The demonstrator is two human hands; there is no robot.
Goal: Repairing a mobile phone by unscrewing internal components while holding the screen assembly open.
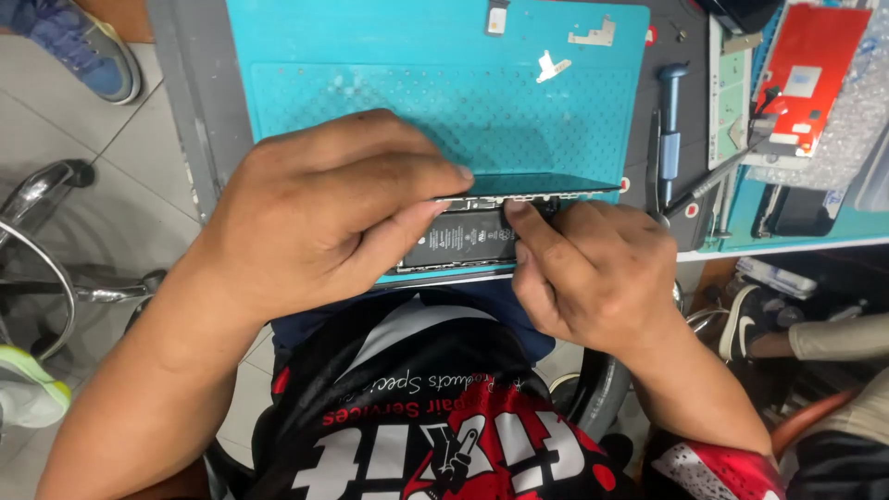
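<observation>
Phone, opened and showing its black battery, lay at the near edge of the teal work mat in the head view, its screen panel lifted like a lid above the body. The left hand pinched the raised panel's near corner between thumb and forefinger; the right hand pressed its fingertips along the phone's upper rim, seemingly gripping it. The phone looked light but fragile: thin glass, stiff yet likely to crack if bent, probably tethered by delicate ribbon cables, so its edges were the safest hold. Small metal brackets lay farther up the mat, and a blue-handled screwdriver rested just beside it.
</observation>
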